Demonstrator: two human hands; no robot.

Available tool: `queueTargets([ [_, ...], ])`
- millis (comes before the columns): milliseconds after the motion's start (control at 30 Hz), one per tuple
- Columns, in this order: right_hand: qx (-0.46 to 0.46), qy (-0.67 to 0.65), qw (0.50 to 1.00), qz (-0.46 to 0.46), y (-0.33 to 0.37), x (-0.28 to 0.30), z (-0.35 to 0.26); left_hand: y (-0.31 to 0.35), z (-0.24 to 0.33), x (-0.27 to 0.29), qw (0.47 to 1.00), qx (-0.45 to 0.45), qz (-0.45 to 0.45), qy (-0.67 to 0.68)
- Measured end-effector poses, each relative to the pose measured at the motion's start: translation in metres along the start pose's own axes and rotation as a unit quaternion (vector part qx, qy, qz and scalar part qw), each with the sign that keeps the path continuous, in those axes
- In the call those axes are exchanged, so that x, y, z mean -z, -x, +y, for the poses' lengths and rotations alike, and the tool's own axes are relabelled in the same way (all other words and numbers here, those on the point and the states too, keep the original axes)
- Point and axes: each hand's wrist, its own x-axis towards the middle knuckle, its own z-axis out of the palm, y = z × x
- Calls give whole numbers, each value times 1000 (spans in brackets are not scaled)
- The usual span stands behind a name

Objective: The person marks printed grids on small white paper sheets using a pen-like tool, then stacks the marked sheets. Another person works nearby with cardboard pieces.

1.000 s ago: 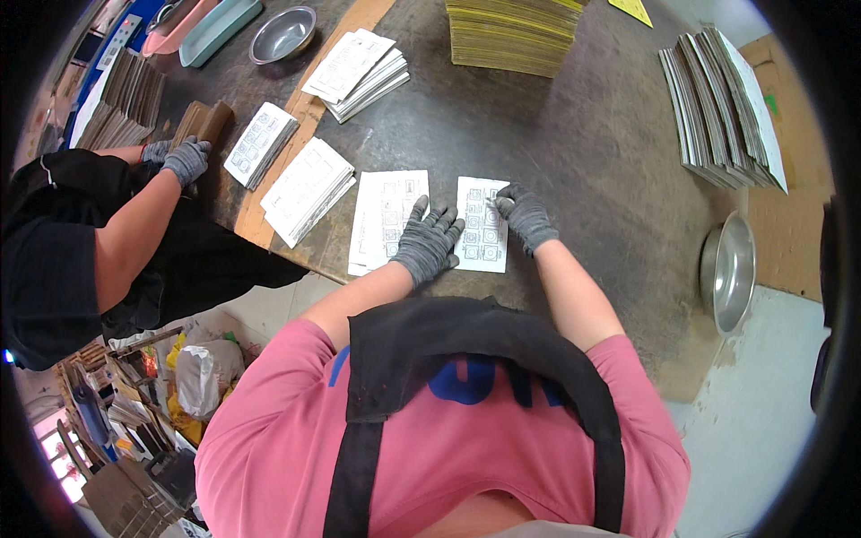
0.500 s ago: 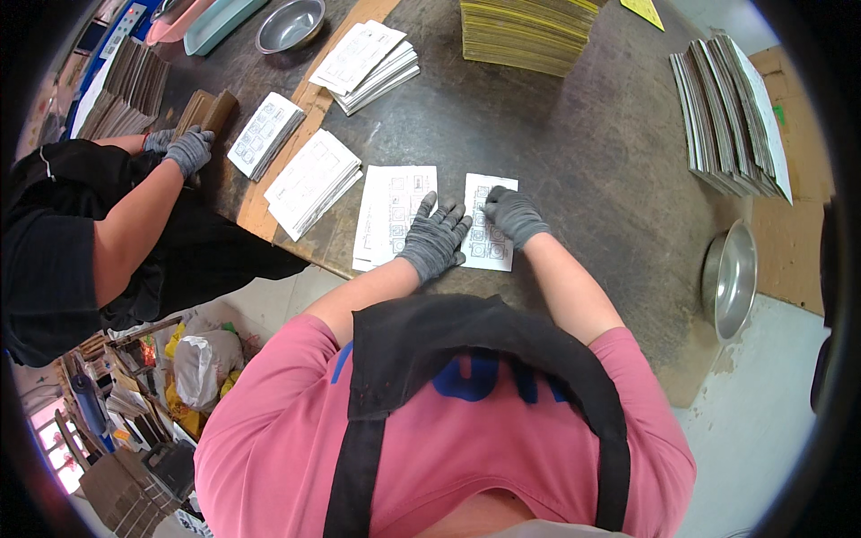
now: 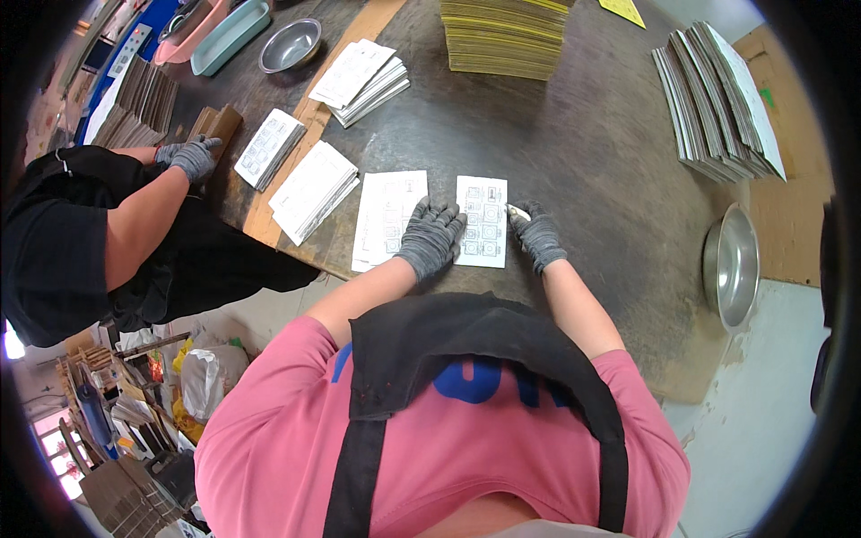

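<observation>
In front of me lies a narrow folded white sheet (image 3: 482,193) printed with small square drawings. My left hand (image 3: 432,238), in a grey glove, rests flat with its fingers stretched out. It lies over the right part of some wider printed sheets (image 3: 377,211), with its fingertips at the folded sheet's left edge. Just off that sheet's right edge is my gloved right hand (image 3: 540,238), its fingers curled. A small white piece (image 3: 517,212) shows between its thumb and fingers; what kind it is I cannot tell.
White sheet stacks (image 3: 314,193) lie to the left, near a co-worker's gloved hands (image 3: 193,159) on brown card pieces (image 3: 215,123). Yellow-edged sheets (image 3: 502,40) are piled at the back. At right stand a grey card stack (image 3: 708,108) and a metal bowl (image 3: 734,269).
My right hand has moved right, off the folded sheet to beside its edge, and the white piece now shows. My left hand stays nearly in place. The whole view has shifted slightly.
</observation>
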Motion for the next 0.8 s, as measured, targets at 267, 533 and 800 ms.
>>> queueTargets([
  [267,27,-156,987,14,-4,-25,34,-23,15,-22,845,285,35,452],
  [533,-70,-390,918,-15,9,-30,25,-25,10,-2,813,227,36,536],
  [800,-20,-379,920,-99,21,-51,-25,54,-83,10,881,314,18,354],
])
